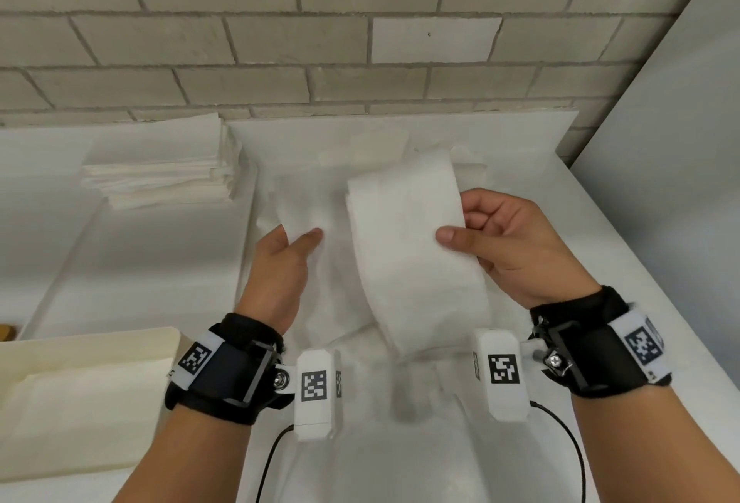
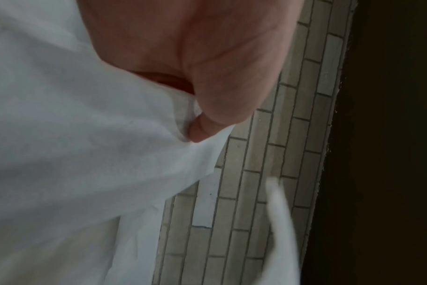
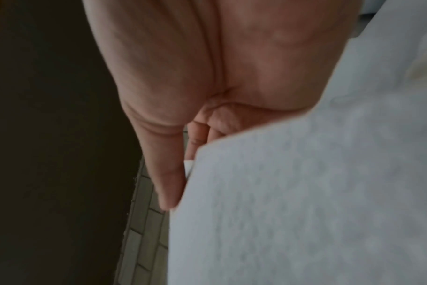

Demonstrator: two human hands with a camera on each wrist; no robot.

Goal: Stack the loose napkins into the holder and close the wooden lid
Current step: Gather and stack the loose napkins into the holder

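In the head view my right hand [image 1: 456, 228] pinches a folded white napkin [image 1: 408, 262] by its right edge, thumb in front and fingers behind, raised above the table. My left hand [image 1: 298, 238] pinches the edge of a second, blurred white napkin [image 1: 304, 206] just to the left. The left wrist view shows the thumb [image 2: 207, 119] pressed onto the napkin [image 2: 85, 154]. The right wrist view shows fingers [image 3: 168, 173] against the napkin [image 3: 305, 202]. A cream holder [image 1: 100, 336] stands open at lower left. A brown wooden piece [image 1: 6, 332] peeks in at the left edge.
A neat stack of white napkins [image 1: 160, 178] lies at the back left of the white table [image 1: 80, 262]. More loose napkins [image 1: 380, 142] are spread under and beyond my hands. A brick wall [image 1: 360, 42] closes the back, and a white panel [image 1: 680, 182] stands at the right.
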